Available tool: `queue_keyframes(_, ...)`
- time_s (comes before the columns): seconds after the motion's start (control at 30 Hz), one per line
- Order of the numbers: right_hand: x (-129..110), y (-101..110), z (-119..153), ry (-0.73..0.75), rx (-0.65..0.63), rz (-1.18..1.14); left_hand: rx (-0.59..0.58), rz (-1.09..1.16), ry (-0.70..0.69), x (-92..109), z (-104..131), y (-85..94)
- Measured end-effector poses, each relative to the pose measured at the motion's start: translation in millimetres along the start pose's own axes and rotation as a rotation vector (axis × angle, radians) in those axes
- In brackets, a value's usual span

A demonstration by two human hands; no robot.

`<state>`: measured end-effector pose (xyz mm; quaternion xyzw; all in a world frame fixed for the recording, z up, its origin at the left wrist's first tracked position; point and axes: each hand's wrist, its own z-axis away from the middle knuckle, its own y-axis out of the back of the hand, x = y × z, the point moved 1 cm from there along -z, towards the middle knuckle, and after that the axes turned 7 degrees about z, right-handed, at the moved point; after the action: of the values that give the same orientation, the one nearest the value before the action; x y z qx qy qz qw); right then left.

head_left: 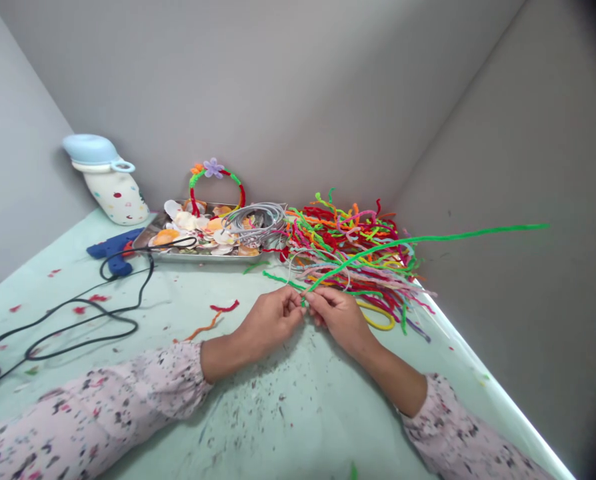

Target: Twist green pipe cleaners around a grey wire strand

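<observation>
"Green pipe cleaner (428,239), one, long. Head view: where is it lying in relation to the metal tray (213,258)?"

"Right of it. One end is showing between the hands, nearer the wearer than the tray; the long free end is reaching far out past the pile of pipe cleaners (348,233)."

"State of fingers?"

"Right hand (343,320): thumb and fingers are pinching the green stem. Left hand (271,323): fingertips are bunching together just beside; I cannot tell what they are clamping. A thin pale ring (289,267) is showing behind both; its lower part is hiding near the fingers."

"Handling notes?"

"Judging by looks, it is weighing almost nothing, wearing soft fuzz over a bendable wire core, gripping rather than slipping. Hardly fragile, though sharp kinks may be spoiling it. Best hold: a fingertip pinch close to the bend, with the long tail swinging free."

"Nearby stock?"

"Shells (223,233) are filling the tray; a coil of wire (263,233) is resting over its right end; a decorated hoop (243,193) is standing at its back; a blue glue gun (118,247) is lying left."
</observation>
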<state>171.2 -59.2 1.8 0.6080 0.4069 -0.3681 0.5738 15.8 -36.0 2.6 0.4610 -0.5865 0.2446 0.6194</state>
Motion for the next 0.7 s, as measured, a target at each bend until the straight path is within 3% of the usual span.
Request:
queue_keyframes(0.4,0.4,0.8,0.0,0.029,0.005,0.012,0.019,-0.187,-0.044,10.7,4.9,4.3)
queue_keyframes(0.7,2.3,1.7,-0.4,0.083,0.000,0.046,0.021,-0.128,-0.016,10.6,4.5,4.8)
